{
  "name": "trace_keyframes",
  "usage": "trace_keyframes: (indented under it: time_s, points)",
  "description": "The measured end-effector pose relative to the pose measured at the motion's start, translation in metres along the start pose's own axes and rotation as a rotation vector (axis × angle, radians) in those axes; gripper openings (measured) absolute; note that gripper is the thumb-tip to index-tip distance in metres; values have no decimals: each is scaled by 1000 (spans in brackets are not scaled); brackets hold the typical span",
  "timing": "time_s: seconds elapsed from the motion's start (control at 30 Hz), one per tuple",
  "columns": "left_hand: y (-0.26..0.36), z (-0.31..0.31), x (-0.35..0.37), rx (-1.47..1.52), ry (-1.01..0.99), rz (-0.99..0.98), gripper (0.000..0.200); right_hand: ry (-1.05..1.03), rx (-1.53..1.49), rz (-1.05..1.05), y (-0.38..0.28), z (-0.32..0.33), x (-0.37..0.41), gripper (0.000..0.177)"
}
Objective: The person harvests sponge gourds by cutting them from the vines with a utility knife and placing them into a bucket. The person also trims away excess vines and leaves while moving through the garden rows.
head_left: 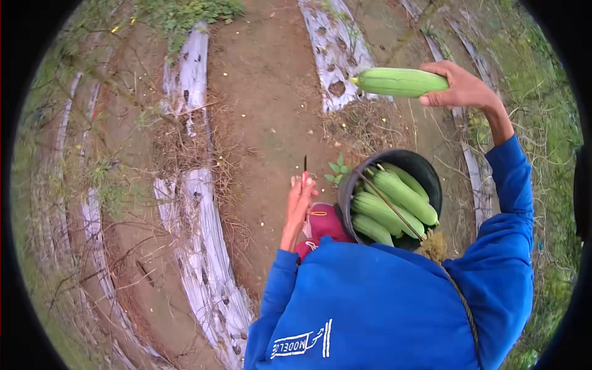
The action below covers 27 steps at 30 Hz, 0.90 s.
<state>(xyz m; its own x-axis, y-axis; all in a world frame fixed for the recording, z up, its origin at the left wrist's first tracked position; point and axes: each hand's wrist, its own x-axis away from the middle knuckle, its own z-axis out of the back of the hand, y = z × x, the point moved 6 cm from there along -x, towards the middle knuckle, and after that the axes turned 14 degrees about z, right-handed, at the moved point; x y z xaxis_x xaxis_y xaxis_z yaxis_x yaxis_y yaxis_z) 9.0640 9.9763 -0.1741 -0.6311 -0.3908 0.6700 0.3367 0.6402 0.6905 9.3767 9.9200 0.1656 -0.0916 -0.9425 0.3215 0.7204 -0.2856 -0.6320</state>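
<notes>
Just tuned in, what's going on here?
A person in a blue sweatshirt is on a dirt path between plastic-covered crop rows. The right hand holds a green gourd out in front. A black bucket at the chest holds several more gourds. The left hand grips a small knife.

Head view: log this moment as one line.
right hand: holds green gourd raised | left hand: holds knife | bucket: contains gourds

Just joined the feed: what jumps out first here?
The green gourd held up in the right hand, upper right. Below it, a black bucket at the person's front holds more gourds. The left hand, centre, grips a small knife over bare soil.
</notes>
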Motion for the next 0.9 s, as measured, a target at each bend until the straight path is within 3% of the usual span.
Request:
trace_keyframes:
  time_s: [0.2,0.33,0.4,0.47,0.53,0.6,0.67,0.77,0.9]
  points:
    - [30,3,-38,-53,-10,129,44,20,-244,-47,95,-46,-31,50]
    - [69,7,-65,29,67,217,43,-165,-285,-110,135,-61,-67,50]
    - [95,11,-77,51,28,271,45,-216,-140,-95,150,-58,-87,50]
    - [122,11,-93,75,26,246,44,-197,-66,-111,157,-53,-109,51]
    - [142,11,-109,221,-41,272,42,-17,-86,-210,180,-53,-130,54]
    - [157,15,-129,243,-22,255,40,140,-1,-86,194,-58,-150,56]
    - [179,17,-144,258,-115,241,42,123,90,-8,191,-56,-168,58]
    - [203,32,-171,186,-84,232,43,187,203,96,204,-51,-200,57]
    - [258,41,-228,176,-194,208,42,185,313,119,194,5,-253,46]
